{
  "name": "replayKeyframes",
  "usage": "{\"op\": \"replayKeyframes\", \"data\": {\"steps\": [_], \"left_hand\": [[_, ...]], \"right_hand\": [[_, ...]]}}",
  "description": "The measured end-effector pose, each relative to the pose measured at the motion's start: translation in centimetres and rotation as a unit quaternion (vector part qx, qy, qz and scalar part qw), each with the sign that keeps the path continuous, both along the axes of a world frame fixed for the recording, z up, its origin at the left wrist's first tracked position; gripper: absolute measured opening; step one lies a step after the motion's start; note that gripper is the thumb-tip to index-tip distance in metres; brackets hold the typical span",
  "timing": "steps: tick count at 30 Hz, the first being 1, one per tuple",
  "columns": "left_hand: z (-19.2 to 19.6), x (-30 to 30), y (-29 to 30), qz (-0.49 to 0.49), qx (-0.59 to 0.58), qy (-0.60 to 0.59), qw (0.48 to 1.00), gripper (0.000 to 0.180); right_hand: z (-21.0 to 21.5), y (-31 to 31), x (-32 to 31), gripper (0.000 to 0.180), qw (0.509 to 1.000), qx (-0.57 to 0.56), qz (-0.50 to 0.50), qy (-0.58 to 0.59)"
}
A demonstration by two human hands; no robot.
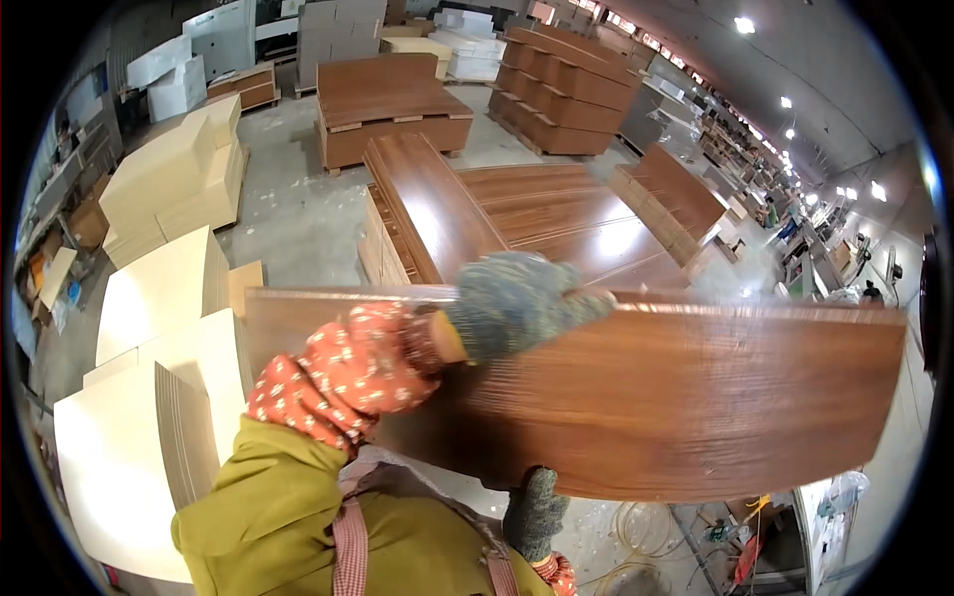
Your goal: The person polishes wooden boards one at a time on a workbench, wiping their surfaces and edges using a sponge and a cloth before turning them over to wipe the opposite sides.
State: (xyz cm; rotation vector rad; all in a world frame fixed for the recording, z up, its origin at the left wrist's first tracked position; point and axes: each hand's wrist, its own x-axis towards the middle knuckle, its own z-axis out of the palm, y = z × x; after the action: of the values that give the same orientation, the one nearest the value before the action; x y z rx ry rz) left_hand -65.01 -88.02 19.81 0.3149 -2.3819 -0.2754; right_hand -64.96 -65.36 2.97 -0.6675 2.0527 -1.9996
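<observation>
A long brown wood-grain panel [696, 397] with a shiny, film-like face is held up in front of my body, tilted on its long edge. My left hand [517, 306], in a grey knit glove, is closed over its upper edge, slightly blurred. Below, my right hand [537, 512] in a matching glove grips the lower edge; its fingers are mostly hidden behind the board. Just beyond the panel lies a stack of similar glossy brown boards [566, 204], with a narrower grooved board [437, 204] on top of it at the left.
Pale board stacks [164, 298] stand close on my left. Farther off are brown panel stacks [388, 99] and a tall brown pile [566, 89]. Coiled yellowish hose [641, 531] lies on the floor at lower right, near a bench [825, 536]. Other people are visible far right.
</observation>
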Motion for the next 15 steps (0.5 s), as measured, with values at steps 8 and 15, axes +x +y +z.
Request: {"op": "replayKeyframes", "data": {"steps": [8,15], "left_hand": [[-6.8,-10.3,-8.4,-0.182,-0.036,-0.221,0.957,0.049],[-13.3,-15.4,-17.7,-0.27,-0.067,-0.325,0.904,0.051]], "right_hand": [[-7.5,-11.1,-2.4,0.039,0.965,0.219,0.118,-0.085],[-6.7,-23.0,-3.8,0.042,0.951,0.123,0.103,-0.264]]}}
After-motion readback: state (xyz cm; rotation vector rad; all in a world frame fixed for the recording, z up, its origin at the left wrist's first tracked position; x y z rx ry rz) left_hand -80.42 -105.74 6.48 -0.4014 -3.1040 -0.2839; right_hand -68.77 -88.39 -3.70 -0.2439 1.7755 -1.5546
